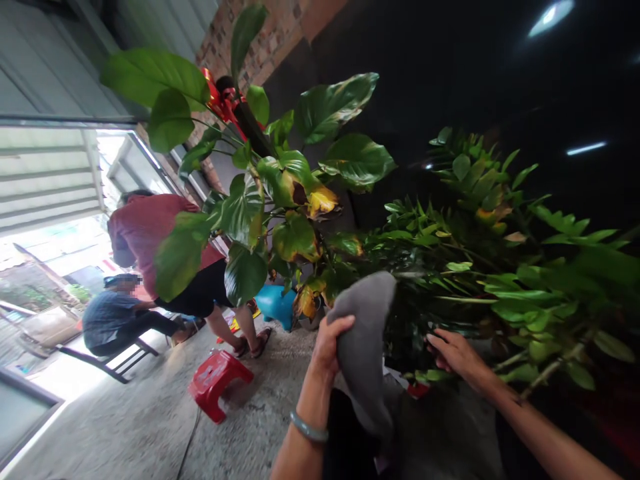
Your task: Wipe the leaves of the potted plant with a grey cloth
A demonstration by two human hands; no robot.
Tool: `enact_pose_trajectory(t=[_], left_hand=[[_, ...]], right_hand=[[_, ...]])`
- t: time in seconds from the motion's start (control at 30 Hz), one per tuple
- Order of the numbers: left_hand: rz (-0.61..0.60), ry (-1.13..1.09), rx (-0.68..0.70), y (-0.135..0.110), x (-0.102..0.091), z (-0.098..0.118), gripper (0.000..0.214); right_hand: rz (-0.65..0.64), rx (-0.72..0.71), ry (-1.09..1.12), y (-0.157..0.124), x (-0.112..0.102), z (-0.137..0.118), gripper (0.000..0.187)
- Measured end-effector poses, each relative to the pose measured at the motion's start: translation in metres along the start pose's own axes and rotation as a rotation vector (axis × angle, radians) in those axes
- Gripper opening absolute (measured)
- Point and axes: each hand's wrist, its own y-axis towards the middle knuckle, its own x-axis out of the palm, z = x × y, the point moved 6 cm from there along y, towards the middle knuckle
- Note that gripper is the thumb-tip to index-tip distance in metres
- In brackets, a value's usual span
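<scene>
A grey cloth [367,320] hangs from my left hand [330,343], whose fingers and thumb are closed around its edge; a bracelet circles that wrist. My right hand [453,353] reaches in among the dark lower stems and leaves of a bushy plant [530,293]. Its fingers are bent together near the stems, and what lies between them is too dark to make out. Left of that plant, a tall potted plant [280,173] has broad leaves, some of them yellow and brown, and a red ribbon [220,100] tied near its top.
A red plastic stool [220,380] and a blue stool [277,303] stand on the concrete floor [145,427]. A person in a red shirt [150,227] bends over by the doorway; another person [113,317] sits on a bench [123,357]. A dark glossy wall [450,73] rises behind the plants.
</scene>
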Motion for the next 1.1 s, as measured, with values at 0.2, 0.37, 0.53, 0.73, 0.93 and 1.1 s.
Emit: enact_pose_trajectory(t=[0.2, 0.37, 0.53, 0.73, 0.93, 1.1], left_hand=[[-0.069, 0.169, -0.185, 0.003, 0.015, -0.052, 0.035], [-0.399, 0.337, -0.286, -0.032, 0.017, -0.054, 0.039], [0.015, 0.008, 0.079, 0.006, 0.009, 0.011, 0.041], [-0.195, 0.257, -0.163, -0.003, 0.030, -0.046, 0.035], [-0.419, 0.286, -0.148, -0.021, 0.033, -0.022, 0.040], [-0.108, 0.026, 0.163, 0.019, 0.040, 0.011, 0.043]], right_hand=[[-0.025, 0.023, 0.058, 0.004, 0.002, 0.002, 0.024], [-0.043, 0.019, 0.049, 0.006, -0.003, 0.003, 0.020], [-0.054, 0.053, 0.073, -0.004, -0.001, -0.004, 0.027], [-0.043, 0.039, 0.078, -0.006, -0.007, -0.010, 0.023], [-0.052, 0.007, 0.066, -0.009, -0.009, -0.009, 0.020], [-0.090, 0.029, 0.061, -0.004, 0.004, 0.000, 0.028]])
